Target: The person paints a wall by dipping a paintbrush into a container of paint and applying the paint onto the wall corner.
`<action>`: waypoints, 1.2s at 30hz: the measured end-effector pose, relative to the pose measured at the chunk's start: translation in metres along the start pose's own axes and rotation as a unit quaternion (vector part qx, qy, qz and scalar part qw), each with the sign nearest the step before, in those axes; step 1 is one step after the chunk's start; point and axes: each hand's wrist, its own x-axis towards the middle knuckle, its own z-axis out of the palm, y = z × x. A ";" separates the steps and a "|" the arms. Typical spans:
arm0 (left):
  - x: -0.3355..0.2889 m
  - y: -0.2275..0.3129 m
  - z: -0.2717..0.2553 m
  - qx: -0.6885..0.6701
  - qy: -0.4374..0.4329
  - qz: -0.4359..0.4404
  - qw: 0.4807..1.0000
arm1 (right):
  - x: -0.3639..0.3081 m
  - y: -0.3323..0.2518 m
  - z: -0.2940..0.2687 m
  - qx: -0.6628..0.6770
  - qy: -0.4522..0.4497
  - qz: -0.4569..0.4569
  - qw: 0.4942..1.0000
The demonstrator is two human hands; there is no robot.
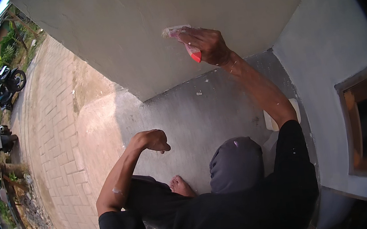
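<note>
My right hand (205,45) is raised in front of the grey-beige wall (243,5), its fingers wrapped round a paintbrush. The paintbrush (193,53) has a red-tipped handle pointing down and pale, paint-smeared bristles toward the left, at or very near the wall face. Whether the bristles touch the wall I cannot tell. Lower and to the left, my left hand (152,141) hangs above the grey floor (173,120) with its fingers curled in; nothing shows in it. White paint specks mark both forearms.
A whitish container (298,109) stands on the floor, partly behind my right arm. At right, a pale wall holds a wood-framed opening (363,118). To the left runs a brick-paved lane (55,128) with motorbikes (8,83) and plants beyond. My bare foot (181,186) rests on the floor.
</note>
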 end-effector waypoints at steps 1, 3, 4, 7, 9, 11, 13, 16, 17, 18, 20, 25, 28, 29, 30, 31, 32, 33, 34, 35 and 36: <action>0.002 0.002 -0.002 0.003 -0.001 0.001 1.000 | 0.016 0.011 -0.012 -0.023 0.043 -0.003 0.999; 0.006 0.002 -0.004 0.008 0.007 0.008 1.000 | 0.037 0.023 -0.024 -0.042 0.084 0.000 0.996; 0.005 0.003 -0.006 0.010 0.011 0.012 1.000 | 0.046 0.025 -0.027 -0.067 0.141 -0.031 0.987; 0.003 0.002 -0.002 -0.008 0.006 0.010 1.000 | 0.033 0.010 -0.006 -0.081 0.181 -0.039 0.979; 0.007 -0.002 0.002 -0.013 0.006 0.006 1.000 | 0.000 -0.005 0.012 -0.079 0.125 -0.004 0.989; 0.007 -0.007 0.008 -0.024 0.009 -0.006 1.000 | -0.050 -0.030 0.035 -0.052 0.059 0.039 0.996; 0.004 -0.009 0.007 -0.033 0.007 -0.014 0.999 | -0.123 -0.062 0.059 0.007 -0.028 0.079 0.996; 0.000 -0.014 0.013 -0.035 0.006 -0.020 0.999 | -0.202 -0.092 0.102 0.099 -0.151 0.124 0.976; 0.000 -0.014 0.014 -0.034 0.007 -0.018 0.999 | -0.217 -0.092 0.113 0.097 -0.150 0.119 0.977; 0.002 -0.014 0.014 -0.029 0.004 -0.013 0.999 | -0.230 -0.089 0.123 0.140 -0.191 0.168 0.957; -0.005 -0.014 0.016 -0.035 0.013 -0.014 0.999 | -0.229 -0.091 0.135 0.191 -0.229 0.212 0.931; -0.003 0.000 0.008 -0.029 0.025 0.017 0.999 | -0.197 -0.072 0.142 0.154 -0.216 0.157 0.951; -0.010 -0.008 0.014 -0.030 0.029 0.003 0.999 | -0.113 -0.064 0.119 0.210 -0.137 0.138 0.958; -0.012 -0.009 0.016 -0.032 0.030 0.005 0.999 | -0.075 -0.057 0.098 0.199 -0.125 0.132 0.963; -0.013 -0.010 0.017 -0.034 0.030 0.007 0.999 | -0.037 -0.052 0.075 0.187 -0.114 0.125 0.968; -0.011 -0.007 0.016 -0.032 0.030 0.017 0.999 | -0.006 -0.046 0.047 0.134 -0.071 0.097 0.984; -0.013 -0.003 0.013 -0.028 0.034 0.007 0.999 | 0.020 -0.040 0.026 0.083 -0.025 0.066 0.994; -0.012 -0.003 0.012 -0.031 0.040 0.004 0.999 | 0.038 -0.033 0.011 0.043 0.047 0.030 0.998; -0.009 -0.001 0.010 -0.032 0.046 0.005 0.998 | 0.046 -0.027 0.002 0.000 0.116 -0.008 0.993; -0.009 -0.002 0.010 -0.036 0.051 0.002 0.998 | 0.046 -0.026 0.006 0.006 0.114 -0.012 0.993; -0.008 -0.003 0.010 -0.033 0.045 -0.001 0.998 | 0.047 -0.027 0.012 -0.028 0.158 -0.022 0.987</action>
